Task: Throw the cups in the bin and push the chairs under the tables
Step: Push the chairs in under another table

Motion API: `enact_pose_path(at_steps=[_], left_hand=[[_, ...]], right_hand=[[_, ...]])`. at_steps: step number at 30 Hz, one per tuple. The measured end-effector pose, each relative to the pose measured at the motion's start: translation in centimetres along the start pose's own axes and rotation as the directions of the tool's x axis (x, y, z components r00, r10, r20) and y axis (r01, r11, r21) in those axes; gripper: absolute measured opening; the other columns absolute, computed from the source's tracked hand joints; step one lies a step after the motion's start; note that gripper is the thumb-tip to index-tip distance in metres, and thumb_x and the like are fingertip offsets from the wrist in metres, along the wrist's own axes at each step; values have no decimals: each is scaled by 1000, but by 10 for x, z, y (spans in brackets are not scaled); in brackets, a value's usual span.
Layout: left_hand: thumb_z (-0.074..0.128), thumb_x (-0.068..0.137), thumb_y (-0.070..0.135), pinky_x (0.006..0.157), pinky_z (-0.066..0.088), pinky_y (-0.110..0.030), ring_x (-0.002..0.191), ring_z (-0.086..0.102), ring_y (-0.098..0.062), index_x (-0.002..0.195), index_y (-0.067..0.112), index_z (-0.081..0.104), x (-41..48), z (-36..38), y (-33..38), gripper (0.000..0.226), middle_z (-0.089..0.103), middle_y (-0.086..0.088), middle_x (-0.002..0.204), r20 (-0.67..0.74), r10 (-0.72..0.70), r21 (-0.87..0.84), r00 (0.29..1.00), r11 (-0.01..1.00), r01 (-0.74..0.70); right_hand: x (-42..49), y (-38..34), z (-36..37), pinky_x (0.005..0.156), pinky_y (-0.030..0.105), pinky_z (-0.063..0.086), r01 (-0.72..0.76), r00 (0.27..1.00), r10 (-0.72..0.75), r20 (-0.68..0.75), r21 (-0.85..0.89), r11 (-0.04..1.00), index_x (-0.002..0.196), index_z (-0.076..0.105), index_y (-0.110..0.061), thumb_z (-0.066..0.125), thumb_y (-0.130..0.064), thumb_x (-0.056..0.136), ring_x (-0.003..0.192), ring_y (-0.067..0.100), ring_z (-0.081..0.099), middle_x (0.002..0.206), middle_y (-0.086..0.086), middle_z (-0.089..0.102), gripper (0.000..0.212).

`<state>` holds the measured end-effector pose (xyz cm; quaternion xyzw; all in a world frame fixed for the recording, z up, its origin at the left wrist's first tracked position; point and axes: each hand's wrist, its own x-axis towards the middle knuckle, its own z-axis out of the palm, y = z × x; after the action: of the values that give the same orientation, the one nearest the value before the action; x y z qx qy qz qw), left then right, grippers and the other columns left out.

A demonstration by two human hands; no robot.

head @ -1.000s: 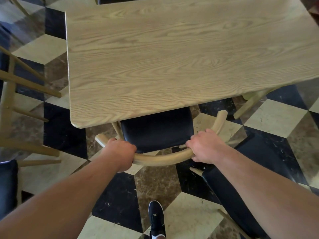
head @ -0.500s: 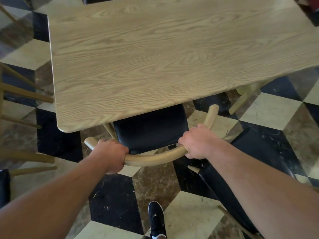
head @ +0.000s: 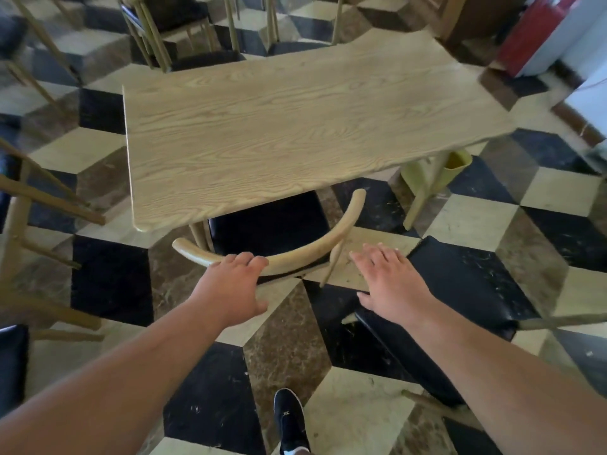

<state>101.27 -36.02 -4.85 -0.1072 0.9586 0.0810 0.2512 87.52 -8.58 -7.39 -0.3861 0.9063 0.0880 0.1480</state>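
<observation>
Black chair [head: 269, 231] seat half under table [head: 295, 126]

We see a tiled floor [head: 285, 336] laid in a cube pattern, with black, cream and mottled brown diamonds meeting edge to edge. The black tiles [head: 111, 284] carry pale scuffs and small flecks of dirt, clearest towards the bottom of the view. At the bottom edge we see a black shoe [head: 289, 418] with a small pale emblem on top. It stands where a black tile meets a cream one, toe pointing forward. At the far upper right we make out a red box-like object [head: 532, 34] beside a white surface [head: 588, 93], both blurred. Left of the red object, a brown wooden panel [head: 460, 11] runs up out of view.
</observation>
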Motion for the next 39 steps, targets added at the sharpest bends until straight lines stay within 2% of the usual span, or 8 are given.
enact_pose_path(at_steps=[4,9,17,23,30,35,39], left_hand=[[65,94,57,120,38,-46,151,37,-26,165,28,30,-49,3,41,84,37,-1,167,-76,23,-21,997,999,-25],[65,96,57,122,36,-48,153,34,-26,166,29,29,-101,31,109,84,36,0,168,-117,59,-49,991,997,-65],[61,97,61,120,38,-47,153,35,-25,166,29,28,-137,51,212,83,35,1,169,-106,126,-28,986,991,-129],[61,97,60,118,38,-45,152,36,-24,163,30,31,-121,49,293,79,36,2,167,-87,138,-13,987,990,-140],[62,96,63,117,42,-46,148,40,-25,163,31,31,-67,43,418,80,39,3,164,-88,68,-23,994,997,-71],[62,97,62,118,42,-47,148,40,-25,164,31,30,-45,25,499,80,37,3,165,-122,28,-43,992,999,-33],[59,98,63,118,42,-47,148,39,-24,164,31,29,-49,22,533,79,34,4,166,-146,29,-45,989,998,-36]], right_hand=[[-83,20,-8,127,55,30,-108,994,108,-29,-19,994,165,26,-21,63,-56,100,156,36,33,166,14,41,83],[-192,44,1,127,55,29,-189,982,188,-16,-54,981,166,25,-20,62,-55,101,157,37,30,170,12,34,83],[-295,108,12,124,53,34,-276,961,277,-2,-60,959,165,28,-20,61,-55,100,154,35,36,165,10,42,81],[-318,184,25,125,51,33,-263,965,262,-23,-36,964,164,29,-21,60,-54,102,153,33,37,164,9,43,77],[-322,319,55,125,51,33,-173,985,173,-21,-19,985,163,31,-21,59,-50,103,152,32,38,163,9,43,72],[-325,415,48,123,49,36,-123,992,121,-39,-55,991,162,31,-20,61,-49,103,151,32,39,163,10,43,72],[-322,451,42,119,50,40,-104,993,99,-56,-74,992,160,33,-19,58,-49,103,144,32,45,157,10,48,69]])
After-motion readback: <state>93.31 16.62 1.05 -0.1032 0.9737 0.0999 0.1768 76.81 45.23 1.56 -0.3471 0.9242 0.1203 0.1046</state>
